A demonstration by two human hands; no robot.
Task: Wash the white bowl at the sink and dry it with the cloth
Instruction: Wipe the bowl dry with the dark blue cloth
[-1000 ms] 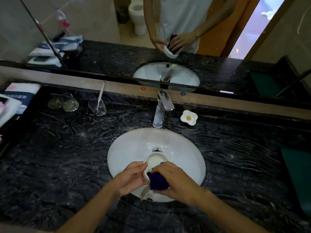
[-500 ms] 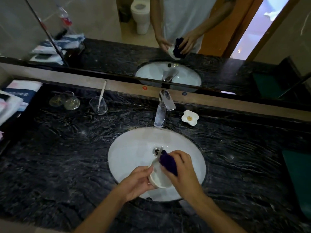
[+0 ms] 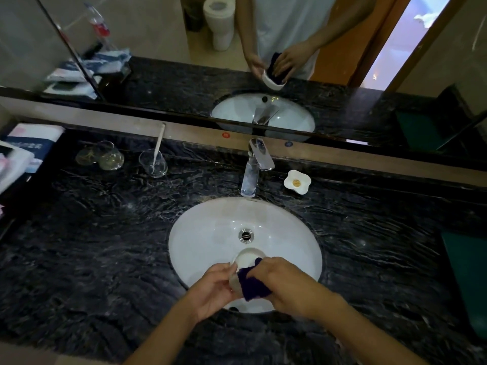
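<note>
You're drying: left hand (image 3: 210,288) clasps the small white ceramic bowl (image 3: 246,259), right hand (image 3: 287,283) pinches the dark purple cloth (image 3: 251,283) on it; next, wipe the inside.

We see open basin in the sink (image 3: 205,233) left and right of the drain (image 3: 246,235); behind it the faucet (image 3: 254,167) overhangs, with a flower-shaped dish (image 3: 297,182) just beside.

Black marble counter (image 3: 92,246) bears glasses (image 3: 110,156); soap dish (image 3: 297,182).
</note>
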